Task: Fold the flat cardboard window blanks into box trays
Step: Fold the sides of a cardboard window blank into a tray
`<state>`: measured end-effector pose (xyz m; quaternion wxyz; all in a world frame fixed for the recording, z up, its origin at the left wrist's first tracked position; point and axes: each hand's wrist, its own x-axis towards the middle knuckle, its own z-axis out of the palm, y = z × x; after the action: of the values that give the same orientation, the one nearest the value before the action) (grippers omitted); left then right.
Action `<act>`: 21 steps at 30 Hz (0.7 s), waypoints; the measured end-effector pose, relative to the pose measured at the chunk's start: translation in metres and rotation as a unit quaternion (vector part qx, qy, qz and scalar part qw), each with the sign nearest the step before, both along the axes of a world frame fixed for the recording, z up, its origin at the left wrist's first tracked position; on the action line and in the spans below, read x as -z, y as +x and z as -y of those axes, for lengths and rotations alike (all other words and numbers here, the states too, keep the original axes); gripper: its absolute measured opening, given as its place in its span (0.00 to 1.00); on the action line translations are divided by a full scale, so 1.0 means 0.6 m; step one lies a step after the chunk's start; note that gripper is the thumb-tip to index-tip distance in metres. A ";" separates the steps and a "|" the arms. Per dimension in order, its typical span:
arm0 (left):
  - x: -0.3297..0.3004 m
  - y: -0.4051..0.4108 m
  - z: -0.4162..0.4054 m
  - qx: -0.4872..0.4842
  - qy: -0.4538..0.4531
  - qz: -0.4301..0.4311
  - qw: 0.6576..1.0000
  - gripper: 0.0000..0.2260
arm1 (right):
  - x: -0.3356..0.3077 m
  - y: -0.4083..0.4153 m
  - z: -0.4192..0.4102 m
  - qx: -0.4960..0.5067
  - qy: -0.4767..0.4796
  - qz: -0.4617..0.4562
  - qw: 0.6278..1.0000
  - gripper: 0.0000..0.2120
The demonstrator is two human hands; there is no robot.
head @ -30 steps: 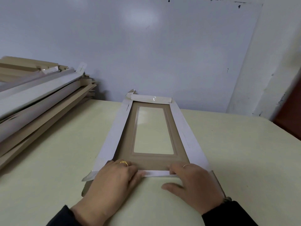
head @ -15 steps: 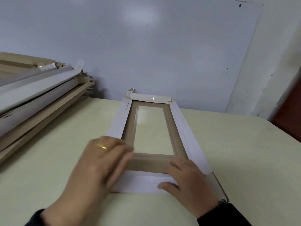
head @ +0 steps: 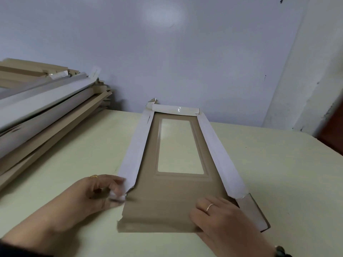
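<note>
Head view: left hand pinches the side flap's near corner tab of a light, thin, creasable cardboard window blank; right hand presses flat, fingers extended, on its near panel.

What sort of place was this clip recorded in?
Probably a small workshop or packing room, not a home. A stack of folded trays fills the left of a plain table set against a bare wall, and two hands work one window blank on it.
</note>
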<state>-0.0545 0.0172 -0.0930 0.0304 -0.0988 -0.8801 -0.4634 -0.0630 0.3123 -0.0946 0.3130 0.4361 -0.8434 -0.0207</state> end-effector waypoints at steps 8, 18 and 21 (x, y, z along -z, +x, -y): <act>-0.003 0.004 -0.032 -0.055 -0.095 -0.075 0.991 0.15 | -0.016 0.023 -0.004 0.043 0.002 0.080 0.996 0.16; 0.019 -0.001 -0.055 -0.038 -0.207 -0.144 0.967 0.22 | -0.026 -0.032 -0.140 0.126 -0.313 0.275 0.900 0.34; 0.021 -0.003 -0.052 -0.027 -0.202 -0.144 0.968 0.24 | -0.012 -0.040 -0.160 0.103 -0.272 0.409 0.865 0.38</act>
<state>-0.0562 0.0486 -0.1058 0.1488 -0.1447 -0.9441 -0.2561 -0.0870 0.4086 -0.0877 0.0425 0.2136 -0.9081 0.3576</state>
